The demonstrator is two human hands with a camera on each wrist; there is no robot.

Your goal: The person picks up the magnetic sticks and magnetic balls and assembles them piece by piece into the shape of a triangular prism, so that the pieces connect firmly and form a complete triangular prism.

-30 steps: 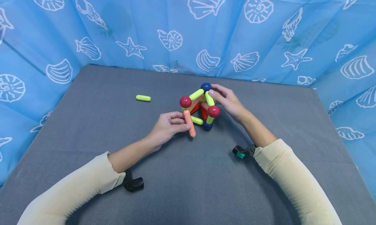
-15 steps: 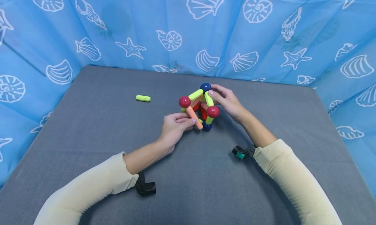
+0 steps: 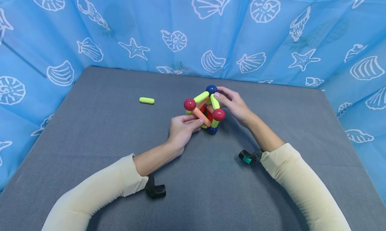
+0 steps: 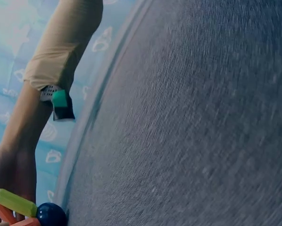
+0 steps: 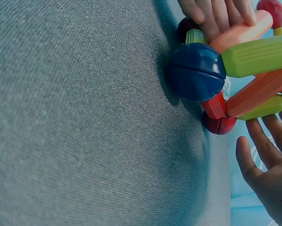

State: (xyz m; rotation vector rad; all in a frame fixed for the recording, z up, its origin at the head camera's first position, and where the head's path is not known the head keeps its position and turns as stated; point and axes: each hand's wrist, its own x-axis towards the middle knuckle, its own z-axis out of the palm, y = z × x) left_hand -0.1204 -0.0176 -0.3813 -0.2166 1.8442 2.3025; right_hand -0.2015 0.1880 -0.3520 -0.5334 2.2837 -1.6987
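A frame built of magnetic rods and balls stands on the grey table, with a blue ball at its top, a left red ball and a right red ball. My left hand pinches an orange magnetic rod between thumb and fingers. The rod's upper end meets the left red ball; its lower end lies close to the right red ball. My right hand holds the frame from the right, its thumb on a yellow-green rod below the top ball. In the right wrist view, a lower blue ball appears close up.
A loose yellow-green rod lies on the table, left of the frame. A blue shell-print curtain hangs behind the table and along both sides.
My left hand has moved right, swinging the orange rod from nearly upright to a slant across the frame's front, against the left red ball. The right hand has stayed in place.
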